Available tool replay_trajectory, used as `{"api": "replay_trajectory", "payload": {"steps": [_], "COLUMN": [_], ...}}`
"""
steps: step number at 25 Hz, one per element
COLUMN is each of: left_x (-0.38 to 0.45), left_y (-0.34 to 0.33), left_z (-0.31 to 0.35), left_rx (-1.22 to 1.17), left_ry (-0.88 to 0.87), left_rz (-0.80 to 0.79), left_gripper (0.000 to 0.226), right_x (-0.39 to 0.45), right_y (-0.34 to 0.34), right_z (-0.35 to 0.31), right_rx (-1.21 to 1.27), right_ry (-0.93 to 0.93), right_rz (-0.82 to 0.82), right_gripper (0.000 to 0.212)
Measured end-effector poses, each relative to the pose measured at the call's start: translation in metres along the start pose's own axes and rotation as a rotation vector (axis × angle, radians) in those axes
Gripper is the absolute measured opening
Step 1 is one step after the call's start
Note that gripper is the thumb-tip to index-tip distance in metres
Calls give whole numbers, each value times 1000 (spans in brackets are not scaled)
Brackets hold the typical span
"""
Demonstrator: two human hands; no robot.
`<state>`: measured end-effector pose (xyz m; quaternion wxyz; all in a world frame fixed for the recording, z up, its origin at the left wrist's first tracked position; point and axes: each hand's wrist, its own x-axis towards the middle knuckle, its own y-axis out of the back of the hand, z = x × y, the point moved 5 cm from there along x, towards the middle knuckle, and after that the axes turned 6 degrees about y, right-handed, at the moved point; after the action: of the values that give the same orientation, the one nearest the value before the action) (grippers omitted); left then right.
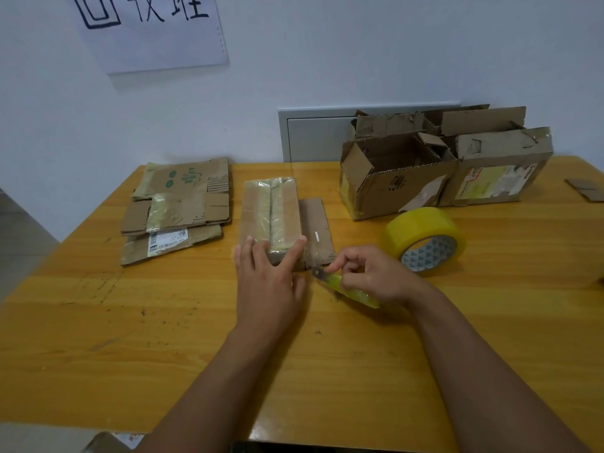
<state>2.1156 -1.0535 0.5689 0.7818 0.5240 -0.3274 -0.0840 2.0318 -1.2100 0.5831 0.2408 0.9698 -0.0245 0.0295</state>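
Pressing down with the left hand on the near end of the taped box, fingers straight and spread over its top, wrist bent back, forearm running in from the near edge of the surface. Gripping a knife in the right hand, fingers curled round the yellow-green handle, short blade pointing left at the near right corner of the box, forearm angled in from the near right corner. Close together, not touching. Lengthwise toward the far edge, about mid-surface, with a flat cardboard sheet showing along its right side. Just right of the knife hand, a yellow tape roll on its edge. Toward the far left, flattened cartons in a stack. Along the far right edge, two open boxes side by side.
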Motion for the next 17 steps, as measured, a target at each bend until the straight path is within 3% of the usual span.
{"api": "replay_trajectory", "payload": {"steps": [8, 14, 17], "left_x": [-2, -2, -2], "left_y": [0, 0, 0], "left_z": [-2, -2, -2], "left_rx": [-11, -26, -43], "left_ry": [-10, -11, -16], "left_rz": [-14, -14, 4], "left_gripper": [65, 67, 67], "right_x": [-19, -46, -44], "right_y": [10, -15, -18], "right_z": [-15, -15, -13], "right_rx": [-194, -552, -675], "right_ry": [25, -49, -76], "right_rz": [-71, -322, -298], "right_gripper": [24, 28, 33]}}
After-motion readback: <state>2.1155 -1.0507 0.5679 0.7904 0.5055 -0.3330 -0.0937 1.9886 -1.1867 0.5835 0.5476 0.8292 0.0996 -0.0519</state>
